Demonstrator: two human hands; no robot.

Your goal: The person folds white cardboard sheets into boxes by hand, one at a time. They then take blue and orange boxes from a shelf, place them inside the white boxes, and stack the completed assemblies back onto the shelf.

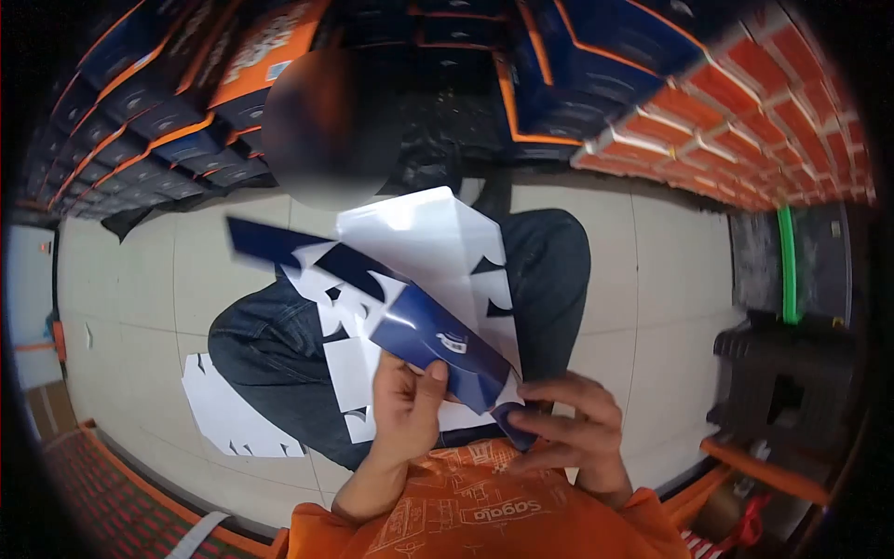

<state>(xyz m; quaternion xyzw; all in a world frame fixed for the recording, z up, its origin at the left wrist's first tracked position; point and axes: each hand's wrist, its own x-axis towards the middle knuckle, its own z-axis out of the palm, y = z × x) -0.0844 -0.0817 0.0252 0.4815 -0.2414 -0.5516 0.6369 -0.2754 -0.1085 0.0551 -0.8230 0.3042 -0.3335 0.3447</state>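
Note:
A dark blue cardboard box blank [433, 340] with a small white logo lies slanted across my lap, partly folded. My left hand [407, 405] grips its lower edge near the middle, thumb on the blue face. At its lower right end, my right hand [573, 424] has its fingers spread around a small end flap [514, 424]; the thumb is mostly hidden. The blank's long upper left flap [270, 242] sticks out into the air. Beneath lies a larger white die-cut cardboard sheet [419, 228] over my legs, with notches and dark cutouts.
Another white cut sheet [233, 410] lies on the tiled floor by my left knee. Stacks of blue boxes [158, 121] and orange boxes [726, 112] wall the far side. A dark plastic stool [759, 382] stands at right, near red scissors [745, 522].

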